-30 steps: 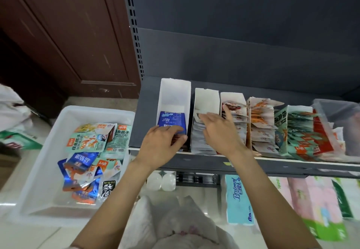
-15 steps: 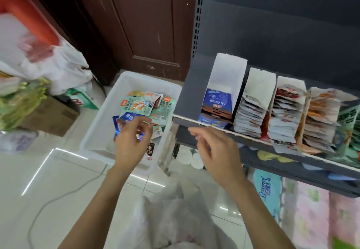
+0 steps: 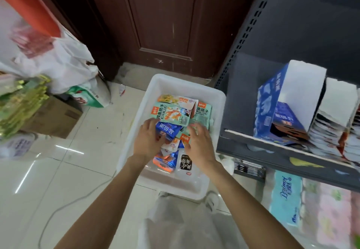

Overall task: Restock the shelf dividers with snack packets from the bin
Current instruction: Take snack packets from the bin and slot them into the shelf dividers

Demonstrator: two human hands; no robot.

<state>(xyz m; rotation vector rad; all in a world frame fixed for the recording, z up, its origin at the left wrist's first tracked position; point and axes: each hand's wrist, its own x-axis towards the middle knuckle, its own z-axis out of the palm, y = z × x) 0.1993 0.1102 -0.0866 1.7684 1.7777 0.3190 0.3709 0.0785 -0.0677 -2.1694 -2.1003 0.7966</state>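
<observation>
A white plastic bin [image 3: 136,116] sits on the floor left of the shelf, holding several snack packets. A teal packet [image 3: 169,115] lies on top and a blue packet [image 3: 168,129] just below it. My left hand [image 3: 149,140] reaches into the bin, fingers extended, thumb touching the blue packet. My right hand [image 3: 198,144] hovers beside it, fingers spread over a teal packet with an orange label [image 3: 185,137]. On the shelf at right, a white divider [image 3: 303,85] holds blue packets [image 3: 282,120]. The divider beside it [image 3: 339,100] holds stacked packets.
A brown door [image 3: 165,24] stands behind the bin. White plastic bags [image 3: 58,63], a cardboard box [image 3: 52,118] and green packs [image 3: 21,104] crowd the left. Tissue packs [image 3: 286,198] sit under the grey shelf edge [image 3: 272,151]. A cable [image 3: 64,206] runs across the tile floor.
Both hands left the shelf dividers and came down into the bin. The view swung left and down, from the shelf to the bin.
</observation>
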